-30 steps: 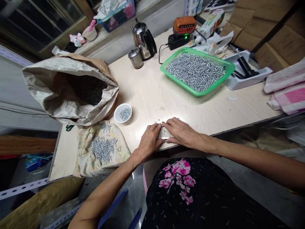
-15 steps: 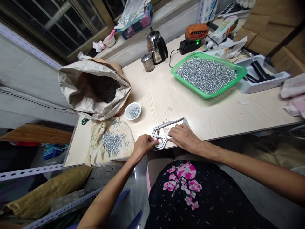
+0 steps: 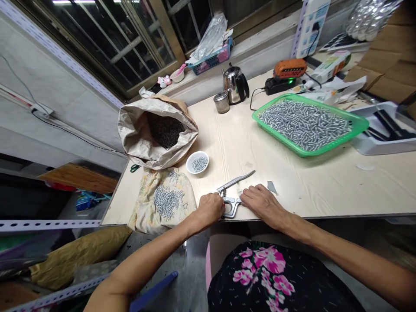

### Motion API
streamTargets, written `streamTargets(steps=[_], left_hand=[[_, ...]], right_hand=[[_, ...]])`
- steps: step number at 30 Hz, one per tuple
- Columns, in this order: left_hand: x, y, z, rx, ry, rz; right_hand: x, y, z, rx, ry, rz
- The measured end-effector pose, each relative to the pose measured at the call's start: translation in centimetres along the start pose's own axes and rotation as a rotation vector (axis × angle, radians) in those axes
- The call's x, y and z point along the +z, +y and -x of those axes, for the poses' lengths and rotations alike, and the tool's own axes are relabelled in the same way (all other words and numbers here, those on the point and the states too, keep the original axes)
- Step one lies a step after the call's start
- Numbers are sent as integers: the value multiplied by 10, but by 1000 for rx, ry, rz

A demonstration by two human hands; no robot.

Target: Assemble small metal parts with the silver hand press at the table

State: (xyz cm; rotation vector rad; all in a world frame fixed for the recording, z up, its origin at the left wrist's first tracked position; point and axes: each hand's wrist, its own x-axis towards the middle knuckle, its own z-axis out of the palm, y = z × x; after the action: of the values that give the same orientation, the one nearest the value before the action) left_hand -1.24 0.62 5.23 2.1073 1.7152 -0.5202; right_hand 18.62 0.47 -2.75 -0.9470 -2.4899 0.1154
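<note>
A pair of silver spring-loaded hand pliers [image 3: 232, 207] lies at the table's front edge, its handles spread apart and a coil spring between them. My left hand [image 3: 210, 206] is closed round the head end, where a bit of red shows by the fingers. Whether those fingers also pinch a small part is hidden. With curled fingers my right hand [image 3: 261, 203] grips the end of the lower handle, while the upper handle points up and right, untouched. Left of my left hand, small metal pins [image 3: 167, 200] are heaped on a patterned cloth [image 3: 139, 216].
Behind the pliers stands a white bowl [image 3: 187, 166] of pins, with an open sack [image 3: 136, 151] to its left. A green basket [image 3: 362, 123] full of pins sits at the right. Farther back are a kettle [image 3: 231, 82], a lidded jar [image 3: 221, 104] and an orange battery [image 3: 289, 68] on a charger.
The camera view has shifted, so the table sits lower and farther right. My left hand has turned more over the pliers' head; my right hand stays on the lower handle.
</note>
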Motion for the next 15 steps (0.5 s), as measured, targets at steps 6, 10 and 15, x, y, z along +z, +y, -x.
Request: streamTargets(steps=[6, 10, 15], left_hand=[[-6, -34, -16, -203, -221, 676], [-45, -61, -17, -183, 248, 616], [-83, -91, -6, -99, 651, 250]], right_hand=[[3, 10, 12, 132, 32, -89], [0, 17, 16, 139, 27, -44], [1, 18, 17, 136, 26, -34]])
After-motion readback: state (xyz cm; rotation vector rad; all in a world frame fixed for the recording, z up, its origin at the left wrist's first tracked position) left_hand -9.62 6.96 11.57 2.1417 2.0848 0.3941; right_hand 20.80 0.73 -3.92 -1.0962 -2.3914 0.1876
